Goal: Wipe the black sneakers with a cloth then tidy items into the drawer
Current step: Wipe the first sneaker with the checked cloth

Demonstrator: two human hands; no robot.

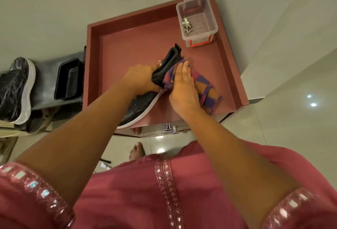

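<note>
A black sneaker [140,104] is held over the near-left part of the open red drawer [235,68], its white-edged sole toward the near edge and its long axis running from the near-left corner up toward the drawer's middle. The sneaker's upper end is gripped by the left hand [142,78], fingers curled round the dark collar so that the shoe is kept tilted off the drawer floor. A checked cloth [204,86] in purple and orange is pressed against the shoe's right flank by the right hand [182,86], fingers laid fairly straight over the fabric; the loose end of the cloth trails toward the drawer's near-right corner.

The surface to be wiped lies directly between the two hands, with the right hand nearer the unwiped length, so a stroke along the long axis toward the toe appears to be called for.

A clear plastic box [197,19] is seen in the far-right corner. The second sneaker [16,90] is set on a shelf to the left, well apart, beside a black tray [68,81].
</note>
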